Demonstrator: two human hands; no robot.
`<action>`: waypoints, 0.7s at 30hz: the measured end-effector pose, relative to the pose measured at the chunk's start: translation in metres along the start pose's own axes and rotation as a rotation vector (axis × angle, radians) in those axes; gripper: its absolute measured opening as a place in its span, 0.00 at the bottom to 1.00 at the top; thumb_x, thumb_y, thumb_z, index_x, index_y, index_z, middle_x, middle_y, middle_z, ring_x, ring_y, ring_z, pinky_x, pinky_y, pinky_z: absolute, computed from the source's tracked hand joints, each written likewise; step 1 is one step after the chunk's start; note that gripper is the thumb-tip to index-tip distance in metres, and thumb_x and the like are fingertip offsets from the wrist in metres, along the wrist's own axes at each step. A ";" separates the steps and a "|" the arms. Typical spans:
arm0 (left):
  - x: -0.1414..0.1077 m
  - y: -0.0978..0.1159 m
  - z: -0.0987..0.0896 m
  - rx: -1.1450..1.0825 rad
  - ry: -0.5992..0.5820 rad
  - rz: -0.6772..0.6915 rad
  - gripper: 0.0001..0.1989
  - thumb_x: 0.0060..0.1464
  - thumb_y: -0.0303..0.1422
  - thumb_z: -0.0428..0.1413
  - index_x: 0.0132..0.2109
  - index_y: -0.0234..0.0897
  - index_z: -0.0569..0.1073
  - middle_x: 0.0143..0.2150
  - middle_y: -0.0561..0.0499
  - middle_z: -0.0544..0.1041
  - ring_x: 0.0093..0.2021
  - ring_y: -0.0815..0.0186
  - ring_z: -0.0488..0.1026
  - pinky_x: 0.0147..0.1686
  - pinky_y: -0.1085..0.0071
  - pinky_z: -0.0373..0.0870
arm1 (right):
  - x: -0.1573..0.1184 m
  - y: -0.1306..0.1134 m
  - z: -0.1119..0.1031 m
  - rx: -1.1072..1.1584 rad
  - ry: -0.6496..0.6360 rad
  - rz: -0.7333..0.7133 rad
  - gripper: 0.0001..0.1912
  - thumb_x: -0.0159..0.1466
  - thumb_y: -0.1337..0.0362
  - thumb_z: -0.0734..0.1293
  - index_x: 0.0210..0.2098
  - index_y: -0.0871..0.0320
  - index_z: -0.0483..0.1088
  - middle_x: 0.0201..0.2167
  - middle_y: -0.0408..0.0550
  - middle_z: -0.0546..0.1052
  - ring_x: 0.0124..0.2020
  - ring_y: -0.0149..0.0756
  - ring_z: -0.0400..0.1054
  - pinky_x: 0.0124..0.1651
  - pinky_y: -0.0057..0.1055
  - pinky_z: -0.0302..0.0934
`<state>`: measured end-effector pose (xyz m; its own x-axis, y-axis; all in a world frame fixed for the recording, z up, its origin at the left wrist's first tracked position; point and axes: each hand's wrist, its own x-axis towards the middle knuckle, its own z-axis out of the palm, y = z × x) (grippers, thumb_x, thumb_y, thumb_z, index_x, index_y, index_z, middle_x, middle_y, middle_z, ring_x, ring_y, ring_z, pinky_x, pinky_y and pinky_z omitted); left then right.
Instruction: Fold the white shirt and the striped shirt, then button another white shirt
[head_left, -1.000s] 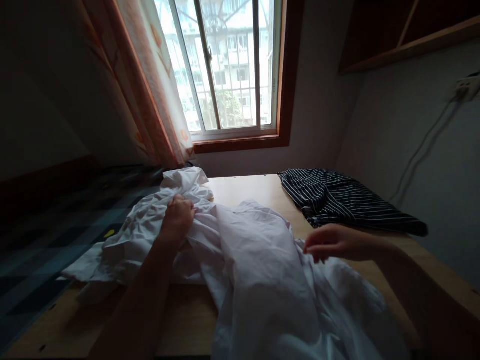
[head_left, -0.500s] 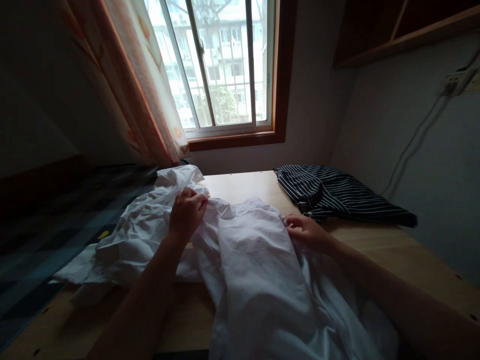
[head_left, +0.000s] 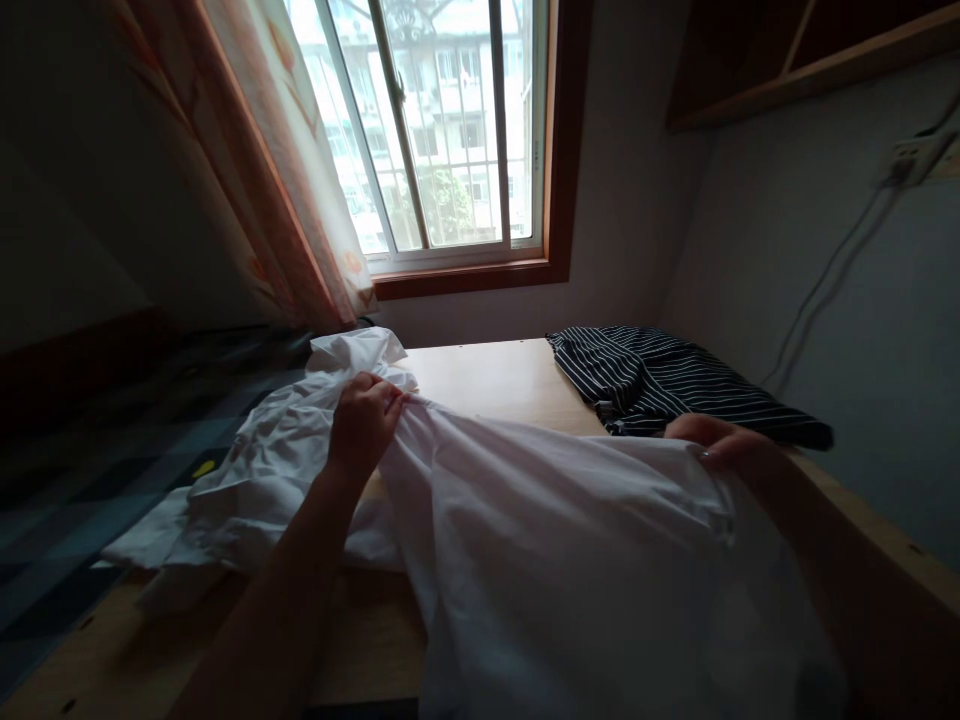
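Note:
A white garment (head_left: pixel 555 540) is stretched between my two hands, its top edge taut and its lower part hanging toward me over the wooden table (head_left: pixel 495 380). My left hand (head_left: pixel 364 420) is closed on its upper left corner. At the right, my right hand (head_left: pixel 709 440) pinches the upper right part of the cloth, in front of a black-and-white striped garment (head_left: pixel 667 385). Another crumpled white cloth (head_left: pixel 270 470) lies to the left, partly behind my left forearm.
A dark checked cover (head_left: pixel 150 430) with a small yellow mark spreads along the left. Behind the table are a window (head_left: pixel 450 130) and a patterned curtain (head_left: pixel 255 150). A wooden shelf (head_left: pixel 825 80) and a socket with a cord (head_left: pixel 911 160) are on the right wall.
My right hand has moved to the right, pulling the white garment's top edge out wide and straight. My left hand has barely moved and keeps its hold.

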<state>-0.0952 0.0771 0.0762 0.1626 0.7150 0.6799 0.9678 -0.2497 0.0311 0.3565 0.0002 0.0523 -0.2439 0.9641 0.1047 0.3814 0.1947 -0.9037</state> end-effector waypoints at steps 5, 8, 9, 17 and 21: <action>-0.003 0.011 0.001 -0.038 0.026 0.016 0.11 0.59 0.35 0.50 0.37 0.36 0.75 0.41 0.43 0.70 0.43 0.55 0.69 0.48 0.60 0.67 | 0.015 -0.012 0.024 0.219 -0.328 0.042 0.26 0.57 0.39 0.65 0.24 0.57 0.68 0.21 0.45 0.70 0.21 0.30 0.61 0.23 0.27 0.56; -0.004 0.018 0.000 -0.011 0.088 0.018 0.11 0.61 0.36 0.50 0.38 0.38 0.75 0.43 0.42 0.71 0.47 0.53 0.69 0.53 0.57 0.65 | 0.026 -0.014 0.046 0.091 -0.316 0.044 0.22 0.59 0.45 0.68 0.36 0.59 0.72 0.28 0.46 0.75 0.24 0.29 0.64 0.23 0.24 0.55; -0.005 0.020 -0.001 -0.006 0.112 0.018 0.10 0.61 0.36 0.50 0.38 0.38 0.74 0.45 0.42 0.71 0.49 0.52 0.68 0.54 0.55 0.63 | 0.028 -0.013 0.054 0.027 -0.300 0.016 0.21 0.60 0.47 0.68 0.39 0.60 0.73 0.30 0.47 0.76 0.26 0.29 0.65 0.24 0.24 0.56; -0.005 0.029 -0.001 -0.110 0.144 -0.081 0.07 0.62 0.34 0.48 0.38 0.37 0.68 0.41 0.40 0.74 0.49 0.51 0.70 0.53 0.52 0.63 | 0.024 -0.002 0.102 -0.328 -0.334 -0.373 0.14 0.64 0.60 0.67 0.48 0.55 0.77 0.41 0.52 0.75 0.40 0.37 0.69 0.43 0.31 0.64; -0.006 0.028 0.007 -0.192 0.131 -0.110 0.05 0.61 0.33 0.48 0.37 0.38 0.64 0.34 0.46 0.73 0.40 0.56 0.72 0.47 0.59 0.67 | 0.018 -0.006 0.119 -0.559 -0.256 -0.392 0.15 0.59 0.66 0.71 0.46 0.53 0.77 0.43 0.52 0.75 0.47 0.43 0.67 0.51 0.37 0.61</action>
<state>-0.0679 0.0702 0.0676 0.0198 0.6574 0.7533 0.9221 -0.3032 0.2404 0.2436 -0.0054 0.0098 -0.6310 0.7453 0.2153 0.6047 0.6464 -0.4654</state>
